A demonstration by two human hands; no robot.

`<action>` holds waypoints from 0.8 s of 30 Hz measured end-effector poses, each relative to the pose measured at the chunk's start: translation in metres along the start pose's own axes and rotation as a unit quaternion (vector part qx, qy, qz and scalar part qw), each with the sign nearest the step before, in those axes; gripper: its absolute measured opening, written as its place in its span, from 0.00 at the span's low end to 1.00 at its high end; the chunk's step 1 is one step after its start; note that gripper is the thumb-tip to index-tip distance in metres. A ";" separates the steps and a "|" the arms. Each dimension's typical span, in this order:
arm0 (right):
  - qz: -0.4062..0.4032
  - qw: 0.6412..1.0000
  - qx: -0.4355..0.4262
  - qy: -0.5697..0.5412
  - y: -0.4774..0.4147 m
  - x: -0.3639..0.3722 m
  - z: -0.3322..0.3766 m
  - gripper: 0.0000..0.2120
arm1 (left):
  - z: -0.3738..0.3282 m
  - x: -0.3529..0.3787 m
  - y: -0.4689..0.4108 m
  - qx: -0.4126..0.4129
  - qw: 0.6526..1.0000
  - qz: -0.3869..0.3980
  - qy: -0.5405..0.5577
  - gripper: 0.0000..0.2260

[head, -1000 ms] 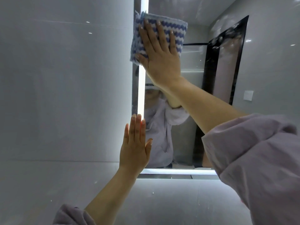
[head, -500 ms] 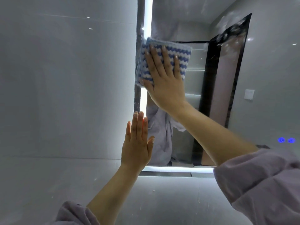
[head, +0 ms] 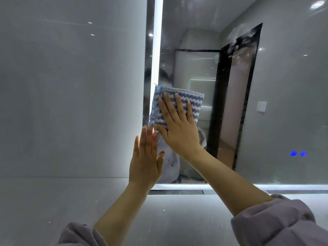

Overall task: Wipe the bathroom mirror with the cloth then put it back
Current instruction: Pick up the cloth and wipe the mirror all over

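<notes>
1. Far off to the side of the left hand's little finger is the grey wall (head: 71, 103). It is smooth and shiny, and nothing hangs on it.

2. Next comes the left hand (head: 145, 162). It lies flat, with four fingers close together and pointing up, and the thumb out a little. It holds nothing. Its fingertips reach the bright light strip (head: 157, 50) that runs up the near edge of the mirror (head: 284, 103).

3. Just above those fingertips is the cloth (head: 191, 98). It has blue and white wavy stripes and is folded into a thick pad. It sits on the glass at the lit edge.

4. The right hand (head: 179, 128) presses the cloth flat on the mirror. Its fingers are spread a bit and lie on top of the cloth, not curled round it. Its thumb tip is touching or almost touching the left fingertips.

5. I think the cloth is soft, light and floppy. It will bend and may unfold if grabbed by one corner. A flat palm is good for wiping. To carry it back, it looks best to pinch the folded side.

6. Past the right hand's little finger, more mirror shows a dark door frame (head: 236, 103). High up there are white smears (head: 237, 38), so wiping is likely not done. Two small blue lights (head: 298, 153) glow low down.
</notes>
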State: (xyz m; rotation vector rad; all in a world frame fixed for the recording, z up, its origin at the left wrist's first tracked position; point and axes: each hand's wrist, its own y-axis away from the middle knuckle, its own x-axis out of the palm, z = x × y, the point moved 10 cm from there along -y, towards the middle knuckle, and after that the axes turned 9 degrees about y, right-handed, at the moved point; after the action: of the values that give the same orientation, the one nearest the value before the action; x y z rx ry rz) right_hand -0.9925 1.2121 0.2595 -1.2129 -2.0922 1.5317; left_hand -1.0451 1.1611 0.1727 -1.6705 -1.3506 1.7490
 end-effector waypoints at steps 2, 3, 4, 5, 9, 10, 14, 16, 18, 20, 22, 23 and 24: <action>-0.006 1.000 0.002 -0.003 -0.006 -0.005 -0.001 0.32 | -0.001 -0.001 0.000 -0.002 1.000 0.002 0.005 0.30; -0.009 1.000 0.008 -0.008 -0.012 -0.008 -0.003 0.31 | -0.001 0.000 0.000 -0.001 1.000 0.002 0.004 0.30; -0.010 1.000 0.017 -0.012 -0.021 -0.012 -0.004 0.31 | 0.000 0.000 0.001 -0.001 1.000 0.004 0.001 0.30; -0.009 1.000 0.026 -0.014 -0.032 -0.016 -0.007 0.31 | 0.000 0.000 0.002 -0.001 1.000 0.006 -0.004 0.30; 0.019 0.998 0.056 -0.007 -0.082 -0.026 -0.021 0.33 | 0.002 0.002 0.003 0.004 1.000 0.005 -0.020 0.29; 0.020 0.998 0.063 0.003 -0.094 -0.028 -0.026 0.34 | 0.002 0.001 0.003 0.006 1.000 0.002 -0.024 0.29; 0.002 0.997 0.080 0.019 -0.130 -0.038 -0.044 0.34 | 0.002 0.004 0.003 0.015 0.999 -0.012 -0.025 0.28; 0.000 0.996 0.084 0.025 -0.135 -0.040 -0.046 0.34 | 0.003 0.005 0.003 0.018 0.999 -0.019 -0.028 0.28; 0.001 0.996 0.082 0.026 -0.134 -0.039 -0.044 0.34 | 0.003 0.006 0.004 0.019 0.999 -0.025 -0.029 0.28; 0.004 0.996 0.083 0.028 -0.132 -0.038 -0.043 0.35 | 0.003 0.005 0.004 0.022 0.999 -0.033 -0.029 0.28; 0.007 0.996 0.086 0.028 -0.129 -0.037 -0.042 0.34 | 0.003 0.005 0.004 0.024 0.999 -0.035 -0.026 0.27; 0.007 0.996 0.086 0.025 -0.126 -0.037 -0.041 0.34 | 0.002 0.004 0.005 0.026 0.999 -0.038 -0.021 0.27; 0.007 0.996 0.083 0.020 -0.123 -0.036 -0.039 0.34 | 0.002 0.003 0.004 0.027 0.999 -0.041 -0.014 0.27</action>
State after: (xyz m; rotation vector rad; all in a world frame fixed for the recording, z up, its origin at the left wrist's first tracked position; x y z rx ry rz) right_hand -1.0020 1.1993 0.3922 -1.1906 -1.8922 1.6363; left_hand -1.0462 1.1603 0.1672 -1.5469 -1.3513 1.7523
